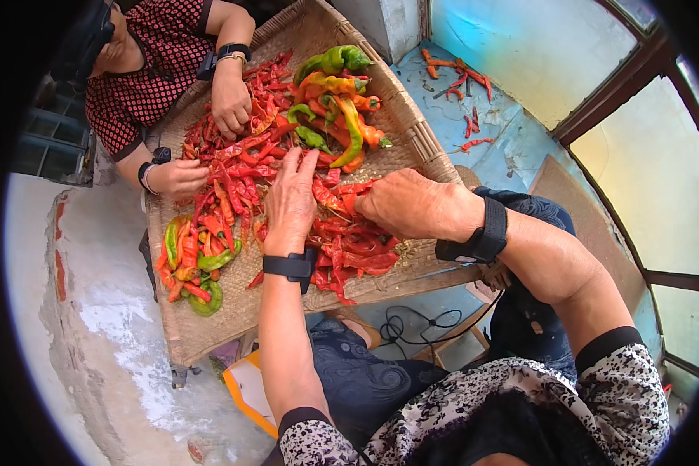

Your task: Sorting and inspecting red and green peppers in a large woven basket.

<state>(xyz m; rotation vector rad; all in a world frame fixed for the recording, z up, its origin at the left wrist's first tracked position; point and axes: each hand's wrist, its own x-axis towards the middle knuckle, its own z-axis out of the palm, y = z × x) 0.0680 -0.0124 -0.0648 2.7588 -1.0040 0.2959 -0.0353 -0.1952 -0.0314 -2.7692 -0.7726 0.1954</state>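
Note:
A large woven wicker tray (207,329) in front of me bears heaps of red chili peppers (349,256). My left hand (291,201) lies over the middle of the heap, its fingers stretched out and slightly apart, with no pepper visible in them. To its right, my right hand (410,204) is curled at the heap's edge, and a red chili pepper (349,203) shows at its fingertips. Its inner fingers are hidden. Larger green and orange peppers (346,125) are piled at the far right, and mixed red and green peppers (209,262) sit at the near left.
Across the tray, a person's two hands (230,110) work among the red chilies. More red peppers (472,76) lie on a blue surface (512,145) beside frosted window panes (646,175). Black cable (419,326) coils below the tray, near my legs.

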